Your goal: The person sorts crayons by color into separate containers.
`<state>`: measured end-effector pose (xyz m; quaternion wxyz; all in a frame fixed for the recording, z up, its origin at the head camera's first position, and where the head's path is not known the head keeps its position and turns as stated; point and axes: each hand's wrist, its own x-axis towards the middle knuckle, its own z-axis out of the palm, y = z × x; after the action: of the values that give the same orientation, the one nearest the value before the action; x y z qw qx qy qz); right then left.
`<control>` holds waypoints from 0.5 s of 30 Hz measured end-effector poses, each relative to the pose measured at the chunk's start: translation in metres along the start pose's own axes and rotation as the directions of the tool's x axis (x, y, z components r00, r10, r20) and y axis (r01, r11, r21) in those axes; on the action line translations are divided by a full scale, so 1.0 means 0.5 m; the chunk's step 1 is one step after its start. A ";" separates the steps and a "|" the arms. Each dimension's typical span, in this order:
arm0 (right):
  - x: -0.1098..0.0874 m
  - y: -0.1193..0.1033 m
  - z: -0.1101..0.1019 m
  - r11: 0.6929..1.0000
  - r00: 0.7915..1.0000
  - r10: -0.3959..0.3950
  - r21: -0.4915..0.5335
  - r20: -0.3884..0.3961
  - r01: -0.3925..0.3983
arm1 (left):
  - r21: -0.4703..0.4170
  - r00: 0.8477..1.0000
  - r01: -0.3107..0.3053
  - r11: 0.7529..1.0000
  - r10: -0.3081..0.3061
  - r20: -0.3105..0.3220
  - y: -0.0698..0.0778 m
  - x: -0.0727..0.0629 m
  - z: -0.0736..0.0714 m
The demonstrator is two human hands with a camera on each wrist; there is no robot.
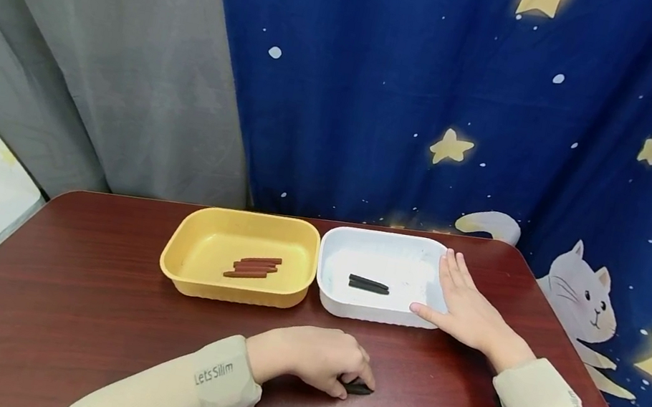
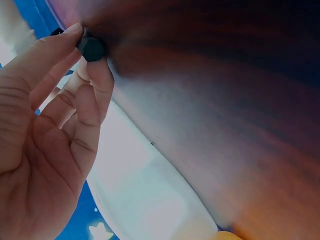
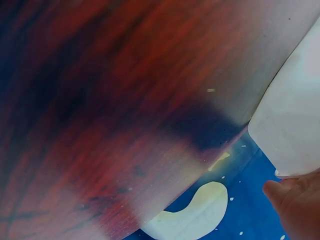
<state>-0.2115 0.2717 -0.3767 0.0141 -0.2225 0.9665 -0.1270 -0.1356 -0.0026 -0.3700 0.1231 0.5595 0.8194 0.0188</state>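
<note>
In the head view my left hand (image 1: 317,358) is low over the table in front of the two tubs. Its thumb and fingertips pinch a black crayon-like stick (image 1: 357,387); the left wrist view shows the stick's dark, angular end (image 2: 92,49). My right hand (image 1: 472,313) rests against the right end of the white tub (image 1: 375,312), fingers extended and thumb near the front rim. Two black sticks (image 1: 368,287) lie side by side inside that tub. Part of the right hand (image 3: 299,204) also appears beside the tub in the right wrist view.
A yellow tub (image 1: 234,295) stands close against the white tub's left side, with several reddish-brown sticks (image 1: 249,270) in it. Both sit near the back edge of the dark red wooden table (image 1: 104,310). Behind hang a grey curtain (image 1: 149,56) and a blue starry curtain (image 1: 365,130).
</note>
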 end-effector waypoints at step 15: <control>-0.001 0.001 0.000 1.000 1.000 -0.003 -0.013 -0.012 0.003 | -0.026 0.999 -0.028 0.999 0.028 -0.018 -0.006 0.000 -0.019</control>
<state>-0.2114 0.2726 -0.3769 0.0067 -0.2234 0.9670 -0.1222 -0.1404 -0.0028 -0.3615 0.1228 0.5690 0.8123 0.0365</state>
